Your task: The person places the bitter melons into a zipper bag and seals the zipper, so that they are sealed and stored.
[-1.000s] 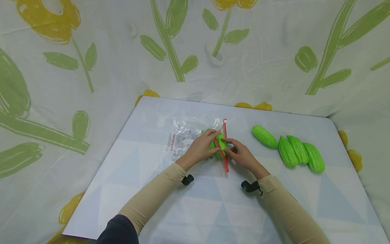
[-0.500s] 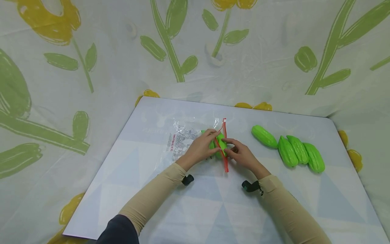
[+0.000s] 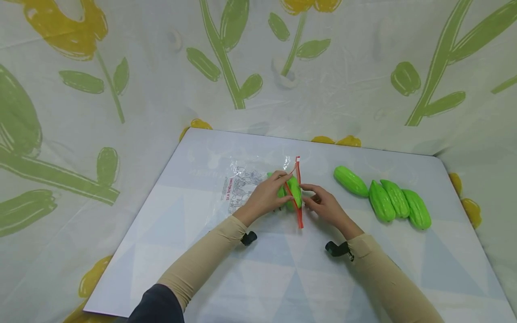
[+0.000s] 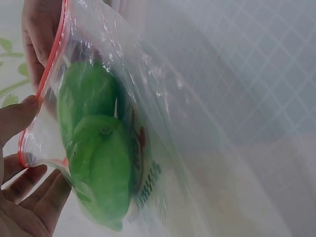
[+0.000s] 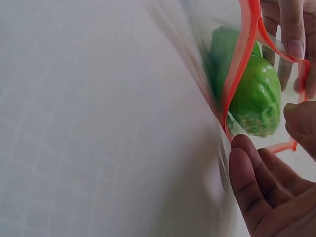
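A clear zip bag point(image 3: 241, 185) with a red zip edge and printed drawings lies on the table. My left hand point(image 3: 262, 196) holds its mouth apart, thumb on one red edge and fingers on the other in the left wrist view. Two glossy green oblong gourds show through the plastic there, a lower gourd point(image 4: 101, 170) and one behind it. In the right wrist view, the nearer gourd point(image 5: 257, 98) sits in the mouth, its end facing out. My right hand point(image 3: 326, 207) is beside the mouth, thumb and fingers parted, with nothing gripped; its fingertips are close to the red edge.
Several similar green gourds point(image 3: 400, 199) lie to the right on the pale patterned table point(image 3: 258, 282). A white curtain point(image 3: 343, 89) with printed flowers and leaves hangs behind the table and at its sides.
My right hand has let go of the gourd at the bag's mouth and drawn slightly right. The left hand and bag have stayed almost still.
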`<state>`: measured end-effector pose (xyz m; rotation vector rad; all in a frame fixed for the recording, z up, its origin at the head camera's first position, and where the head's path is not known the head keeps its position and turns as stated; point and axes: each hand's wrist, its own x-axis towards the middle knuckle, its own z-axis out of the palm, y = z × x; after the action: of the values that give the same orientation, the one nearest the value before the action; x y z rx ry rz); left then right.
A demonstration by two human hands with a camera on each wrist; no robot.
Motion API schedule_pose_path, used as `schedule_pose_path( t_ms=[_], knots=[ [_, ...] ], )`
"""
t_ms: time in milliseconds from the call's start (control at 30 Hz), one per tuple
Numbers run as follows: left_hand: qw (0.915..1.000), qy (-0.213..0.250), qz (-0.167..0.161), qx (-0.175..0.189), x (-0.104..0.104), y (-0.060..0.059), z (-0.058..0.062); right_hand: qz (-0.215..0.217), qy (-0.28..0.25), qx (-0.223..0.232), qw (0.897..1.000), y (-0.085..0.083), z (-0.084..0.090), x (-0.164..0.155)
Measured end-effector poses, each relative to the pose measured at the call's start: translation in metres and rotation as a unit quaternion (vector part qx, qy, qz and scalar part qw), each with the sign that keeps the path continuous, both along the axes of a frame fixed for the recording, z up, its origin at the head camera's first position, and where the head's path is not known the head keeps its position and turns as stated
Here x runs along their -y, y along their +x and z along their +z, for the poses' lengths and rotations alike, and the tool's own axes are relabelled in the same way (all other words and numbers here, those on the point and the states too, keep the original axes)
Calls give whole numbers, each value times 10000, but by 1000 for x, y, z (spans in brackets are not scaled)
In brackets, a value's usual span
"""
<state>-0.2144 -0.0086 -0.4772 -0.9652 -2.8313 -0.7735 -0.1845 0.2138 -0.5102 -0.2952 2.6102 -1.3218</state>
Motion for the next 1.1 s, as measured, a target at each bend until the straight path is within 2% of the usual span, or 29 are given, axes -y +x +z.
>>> schedule_pose_path(
  t_ms=[267,567,1100],
  knots=[
    [10000,22,40,45,0,0,-1,-152,-23,33,9999,4,-2,-8],
    [10000,32,-26,-26,1,-1,-2,-164,-169,-342,9991,9,-3,-21],
    [9999,91,-79,-116,2,0,-3,-502,55,-528,9973,11,1,-56]
  ],
)
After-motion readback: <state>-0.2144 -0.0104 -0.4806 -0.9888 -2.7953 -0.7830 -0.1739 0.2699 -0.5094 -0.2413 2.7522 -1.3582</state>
